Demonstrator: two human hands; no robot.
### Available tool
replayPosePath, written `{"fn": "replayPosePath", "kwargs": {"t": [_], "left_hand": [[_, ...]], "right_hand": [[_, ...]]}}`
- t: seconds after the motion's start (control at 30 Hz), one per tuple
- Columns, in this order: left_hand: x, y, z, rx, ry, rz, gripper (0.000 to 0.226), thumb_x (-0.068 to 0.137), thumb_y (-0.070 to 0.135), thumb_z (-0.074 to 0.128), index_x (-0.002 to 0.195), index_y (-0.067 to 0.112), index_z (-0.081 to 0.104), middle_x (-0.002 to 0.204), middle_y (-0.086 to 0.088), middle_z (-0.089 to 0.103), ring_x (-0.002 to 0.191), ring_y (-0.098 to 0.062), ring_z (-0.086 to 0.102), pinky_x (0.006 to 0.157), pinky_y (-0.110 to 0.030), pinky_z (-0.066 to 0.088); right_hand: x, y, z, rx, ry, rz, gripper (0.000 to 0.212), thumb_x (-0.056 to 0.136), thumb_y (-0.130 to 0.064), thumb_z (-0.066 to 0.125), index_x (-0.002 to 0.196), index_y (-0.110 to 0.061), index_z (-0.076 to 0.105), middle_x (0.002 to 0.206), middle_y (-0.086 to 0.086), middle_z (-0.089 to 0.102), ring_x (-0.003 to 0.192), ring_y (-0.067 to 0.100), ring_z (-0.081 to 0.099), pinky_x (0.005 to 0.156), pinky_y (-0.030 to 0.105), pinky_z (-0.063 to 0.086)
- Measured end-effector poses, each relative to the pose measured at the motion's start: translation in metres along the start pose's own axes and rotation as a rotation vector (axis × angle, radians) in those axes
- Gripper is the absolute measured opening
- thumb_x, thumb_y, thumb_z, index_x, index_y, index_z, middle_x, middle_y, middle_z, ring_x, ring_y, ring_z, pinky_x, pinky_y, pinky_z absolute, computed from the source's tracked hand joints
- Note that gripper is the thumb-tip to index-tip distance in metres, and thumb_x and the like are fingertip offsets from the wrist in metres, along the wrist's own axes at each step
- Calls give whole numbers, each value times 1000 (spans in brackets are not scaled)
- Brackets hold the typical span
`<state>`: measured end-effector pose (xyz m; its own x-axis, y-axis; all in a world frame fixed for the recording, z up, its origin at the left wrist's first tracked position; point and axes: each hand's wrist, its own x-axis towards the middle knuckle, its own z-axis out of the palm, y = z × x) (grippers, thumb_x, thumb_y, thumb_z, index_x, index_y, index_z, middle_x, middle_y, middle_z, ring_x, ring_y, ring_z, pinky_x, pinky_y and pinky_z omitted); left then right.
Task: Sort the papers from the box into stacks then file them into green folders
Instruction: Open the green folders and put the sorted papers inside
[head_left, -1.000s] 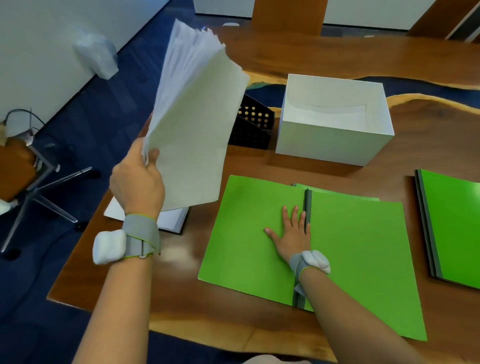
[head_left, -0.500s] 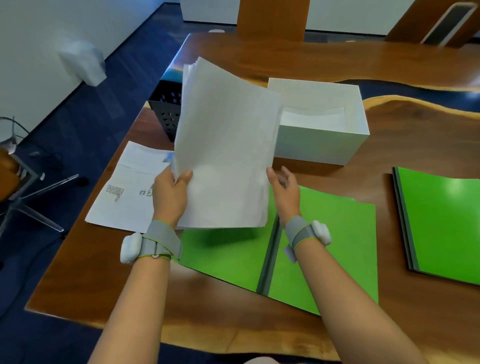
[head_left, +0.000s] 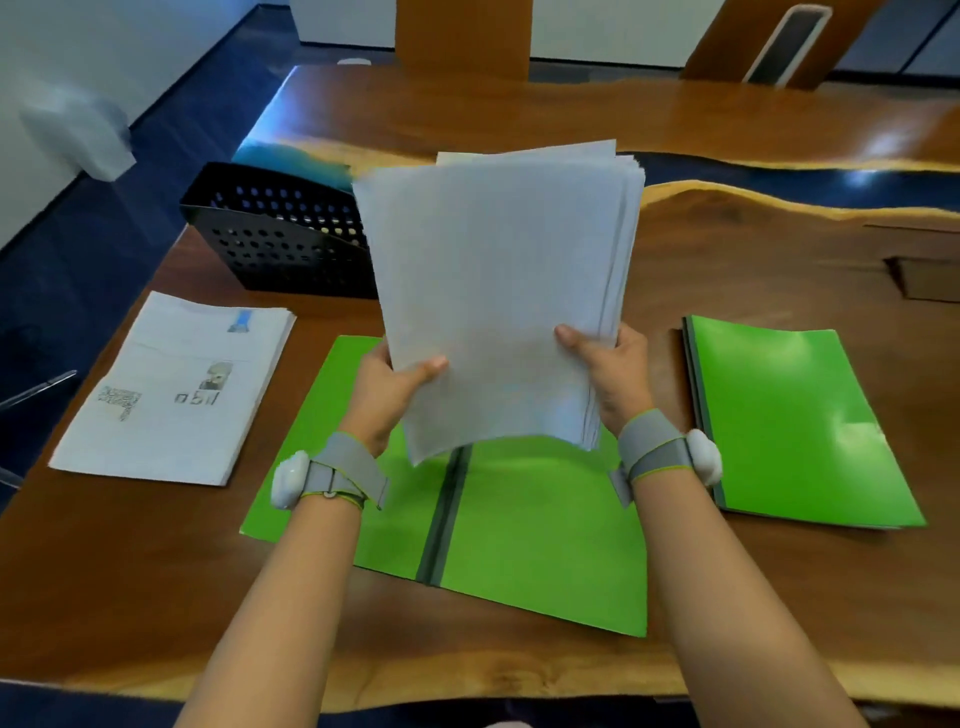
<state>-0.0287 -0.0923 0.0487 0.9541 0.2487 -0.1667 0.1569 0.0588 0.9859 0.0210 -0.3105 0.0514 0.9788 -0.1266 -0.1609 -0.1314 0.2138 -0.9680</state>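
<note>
Both hands up: left hand (head_left: 387, 389) and right hand (head_left: 615, 371) grip the paper stack (head_left: 498, 291) upright above the open green folder (head_left: 519, 530) on the counter (head_left: 130, 571).

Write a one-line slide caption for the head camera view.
Left hand and right hand hold a paper stack above an open green folder on the table.
</note>
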Motion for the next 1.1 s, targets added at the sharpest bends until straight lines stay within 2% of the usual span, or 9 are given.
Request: {"fn": "replayPosePath", "kwargs": {"t": [0.1,0.23,0.4,0.6,0.7,0.83,0.97,1.03,1.1], "left_hand": [[4,10,33,-83,59,85,28,79,-2,70,100,16,63,97,3,68,79,2,65,75,-18,53],[-1,18,86,-180,81,159,28,78,-3,71,93,19,64,90,10,69,79,0,63,78,-21,53],[-13,21,108,-145,35,170,30,76,-4,72,101,9,62,96,-5,67,90,-17,60,86,-38,51],[-23,39,114,-73,-134,287,40,70,-2,78,97,21,59,96,0,67,86,-9,63,82,-27,53],[-25,46,119,-68,-66,335,32,67,18,79,91,27,58,92,1,63,83,-13,60,76,-26,52],[-25,51,132,-110,97,446,11,81,25,67,83,23,56,78,9,56,70,1,51,69,-15,41],[-20,51,134,-165,242,368,16,91,16,59,78,22,56,72,8,53,67,-1,46,67,-17,38],[-19,48,128,-209,124,312,12,87,33,62,84,22,58,77,8,57,73,-7,50,69,-22,41],[-19,41,121,-141,-35,331,41,69,53,72,95,26,58,88,7,62,82,-10,57,74,-23,47]], "right_hand": [[-7,-1,-20,-32,33,-84,23,78,8,69,80,-14,64,69,-6,67,76,19,57,77,35,48],[-11,-13,-53,-67,132,-176,30,77,11,68,85,-18,63,67,-21,70,67,-5,63,70,14,51],[-21,-28,-76,-74,175,-230,26,72,8,75,82,-14,65,65,-21,69,62,-7,62,63,13,50],[-31,-35,-91,11,292,-273,23,72,3,76,91,-5,66,67,-22,69,66,-7,62,66,13,50],[-33,-43,-86,44,393,-353,14,80,-12,74,76,-16,62,60,-19,64,60,-6,54,62,15,46],[-32,-53,-67,30,547,-446,38,77,-42,68,58,-24,42,52,-16,40,55,5,32,55,21,34],[-25,-54,-66,85,620,-396,43,84,-30,60,49,-25,37,47,-16,31,57,9,26,55,28,27],[-24,-51,-73,148,538,-378,41,84,-32,61,50,-25,38,48,-15,31,56,9,26,54,29,26],[-25,-48,-76,77,441,-400,29,77,-32,71,60,-25,49,50,-16,46,55,3,38,55,23,36]]}}
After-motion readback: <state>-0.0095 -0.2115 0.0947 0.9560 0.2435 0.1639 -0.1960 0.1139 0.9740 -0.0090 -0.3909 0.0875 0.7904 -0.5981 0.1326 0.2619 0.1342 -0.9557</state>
